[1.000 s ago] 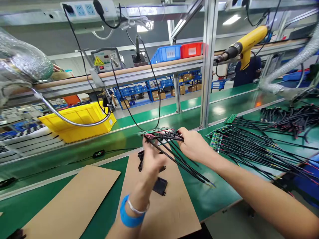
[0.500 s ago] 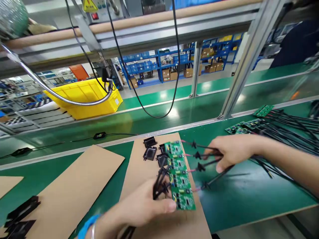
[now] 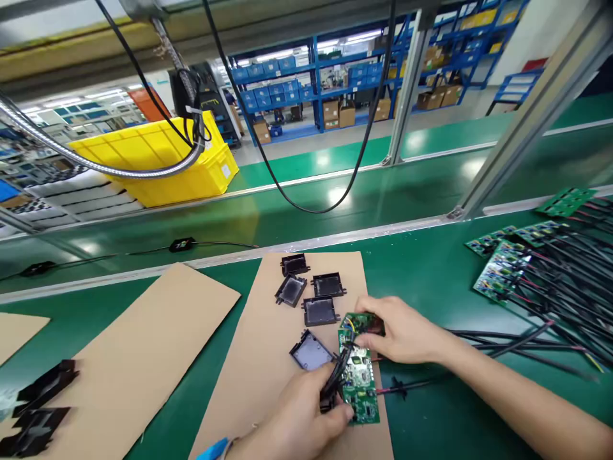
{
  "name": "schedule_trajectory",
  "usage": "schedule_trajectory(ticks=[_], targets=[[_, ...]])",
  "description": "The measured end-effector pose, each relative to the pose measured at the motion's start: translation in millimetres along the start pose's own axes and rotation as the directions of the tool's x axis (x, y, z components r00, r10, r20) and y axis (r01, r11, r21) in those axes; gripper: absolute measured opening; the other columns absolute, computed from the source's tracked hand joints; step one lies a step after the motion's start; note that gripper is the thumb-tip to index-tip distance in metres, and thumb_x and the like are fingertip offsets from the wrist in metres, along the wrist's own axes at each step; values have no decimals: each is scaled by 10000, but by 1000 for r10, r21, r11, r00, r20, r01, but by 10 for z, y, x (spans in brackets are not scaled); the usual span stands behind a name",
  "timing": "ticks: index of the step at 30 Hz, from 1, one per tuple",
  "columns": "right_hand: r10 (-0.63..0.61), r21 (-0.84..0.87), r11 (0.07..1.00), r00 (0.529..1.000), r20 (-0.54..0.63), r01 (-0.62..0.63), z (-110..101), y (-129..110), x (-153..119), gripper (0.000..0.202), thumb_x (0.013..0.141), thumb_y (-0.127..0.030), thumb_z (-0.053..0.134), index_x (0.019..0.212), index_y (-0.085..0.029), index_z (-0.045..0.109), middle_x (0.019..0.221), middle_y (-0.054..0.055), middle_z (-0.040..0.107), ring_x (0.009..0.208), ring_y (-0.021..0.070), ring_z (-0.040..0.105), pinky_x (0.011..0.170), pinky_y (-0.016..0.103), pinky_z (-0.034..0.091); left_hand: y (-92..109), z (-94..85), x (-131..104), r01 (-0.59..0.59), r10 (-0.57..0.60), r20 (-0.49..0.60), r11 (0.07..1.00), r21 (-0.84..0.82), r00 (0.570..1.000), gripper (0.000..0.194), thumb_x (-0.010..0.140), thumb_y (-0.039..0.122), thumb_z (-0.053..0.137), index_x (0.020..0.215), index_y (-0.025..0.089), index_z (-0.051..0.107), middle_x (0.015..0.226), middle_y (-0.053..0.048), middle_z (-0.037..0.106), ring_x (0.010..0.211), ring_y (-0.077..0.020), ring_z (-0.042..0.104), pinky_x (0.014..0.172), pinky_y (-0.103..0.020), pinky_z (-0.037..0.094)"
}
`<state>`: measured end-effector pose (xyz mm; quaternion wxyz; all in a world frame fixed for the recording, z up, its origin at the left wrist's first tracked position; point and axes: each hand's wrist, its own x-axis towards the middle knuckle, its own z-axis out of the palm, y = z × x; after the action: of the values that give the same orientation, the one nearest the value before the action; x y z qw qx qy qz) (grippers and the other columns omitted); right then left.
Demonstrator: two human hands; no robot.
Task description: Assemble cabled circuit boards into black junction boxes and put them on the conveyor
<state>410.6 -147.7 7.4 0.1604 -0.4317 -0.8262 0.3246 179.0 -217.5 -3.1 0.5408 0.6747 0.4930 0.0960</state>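
Observation:
My left hand (image 3: 304, 406) is closed on a bundle of black cables at the left side of a green circuit board panel (image 3: 359, 377), its thumb on the panel's lower corner. At the panel's top end, my right hand (image 3: 400, 329) pinches a board section, which looks tilted against the rest. Black cables with red wires run out from the panel's right side. Several black plastic housings (image 3: 320, 311) lie open side up on the cardboard sheet (image 3: 253, 345), just left of the panel and beyond my left hand.
More boards (image 3: 502, 268) with many black cables lie at the right. Another cardboard sheet (image 3: 143, 338) and black housings (image 3: 45, 383) are at the left. A metal post (image 3: 507, 128) rises behind the bench; a yellow bin (image 3: 163, 160) stands beyond, with a black cable (image 3: 268, 163) hanging above.
My right hand has left the cables and come left onto the panel's top section, which has tilted. My left hand still holds its cables. More housings show, and the view has shifted.

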Motion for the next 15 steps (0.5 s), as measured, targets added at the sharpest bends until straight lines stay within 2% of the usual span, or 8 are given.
schedule_trajectory(ticks=[3, 5, 7, 10, 11, 13, 15], targets=[[66, -2, 998, 995, 74, -66, -27, -38, -21, 239, 697, -266, 759, 790, -209, 546, 615, -46, 564, 553, 139, 508, 514, 233, 288, -11, 38, -1, -5, 5, -31, 1000, 2, 999, 264, 825, 275, 603, 1078, 197, 609, 1024, -33, 681, 884, -216, 614, 752, -273, 474], [70, -38, 997, 997, 39, -68, 41, -38, -64, 155, 748, -211, 688, 737, -203, 533, 614, -29, 560, 573, 146, 507, 534, 248, 277, -29, 61, 3, -17, 17, -42, 1000, 9, 999, 218, 821, 248, 597, 1032, 192, 605, 990, -25, 682, 848, -202, 614, 713, -259, 465], [-16, -92, 996, 999, -43, 12, 155, 2, -138, 70, 798, -158, 580, 752, -197, 545, 651, -6, 572, 597, 154, 508, 565, 265, 288, -43, 77, 14, -37, 38, -49, 999, 12, 998, 170, 815, 219, 589, 981, 186, 597, 931, -13, 677, 798, -183, 602, 672, -245, 446], [-169, -162, 976, 975, -144, 146, 255, 75, -242, 116, 800, -116, 492, 730, -184, 556, 678, 18, 577, 625, 162, 514, 598, 281, 314, -43, 83, 23, -44, 45, -59, 999, 12, 997, 138, 811, 213, 594, 946, 189, 584, 878, 3, 659, 756, -165, 580, 634, -233, 423], [-149, -130, 983, 975, -162, 129, 245, 82, -260, 109, 808, -128, 498, 738, -182, 563, 687, 16, 581, 635, 160, 519, 605, 278, 327, -40, 83, 20, -40, 42, -65, 999, 24, 997, 135, 813, 215, 595, 944, 191, 580, 876, 4, 655, 755, -164, 576, 628, -233, 419], [-10, 35, 999, 991, -134, 15, 167, 57, -266, 37, 828, -215, 579, 840, -185, 597, 745, 3, 613, 673, 153, 543, 621, 257, 365, -40, 84, 5, -49, 54, -68, 996, 68, 996, 135, 817, 212, 587, 950, 196, 571, 879, 3, 651, 753, -165, 573, 628, -237, 416], [94, 225, 969, 994, 52, -103, 67, -1, -251, 190, 787, -328, 684, 904, -194, 616, 758, -17, 632, 676, 149, 561, 599, 235, 391, -52, 92, -12, -84, 92, -61, 989, 122, 994, 148, 825, 206, 572, 973, 201, 564, 877, 1, 650, 748, -168, 573, 637, -247, 419]])
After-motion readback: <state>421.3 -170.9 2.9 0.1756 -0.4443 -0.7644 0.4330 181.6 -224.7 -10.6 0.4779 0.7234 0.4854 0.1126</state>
